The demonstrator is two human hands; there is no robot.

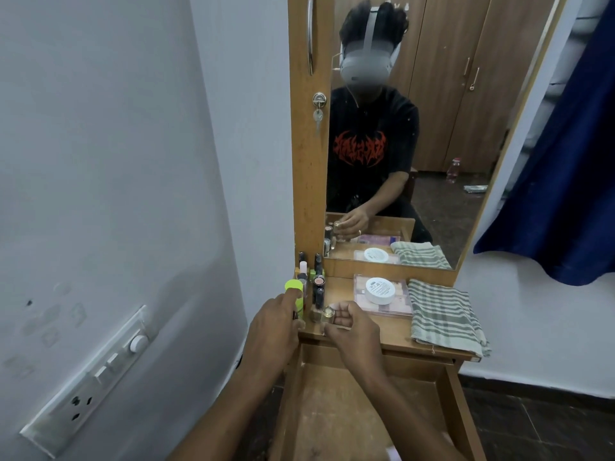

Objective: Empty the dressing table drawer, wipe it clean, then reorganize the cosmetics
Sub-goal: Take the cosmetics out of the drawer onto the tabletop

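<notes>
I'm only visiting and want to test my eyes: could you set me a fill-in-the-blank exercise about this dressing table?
1. The white round jar sits on a flat pink case; right of it lies a folded ____ cloth.
2. The left hand touches the neon-capped bottle, which stands at the tabletop's ____ end.
3. The right hand grips a small glass bottle; below the tabletop, the drawer is pulled ____.
Missing words: striped; left; open.
</notes>
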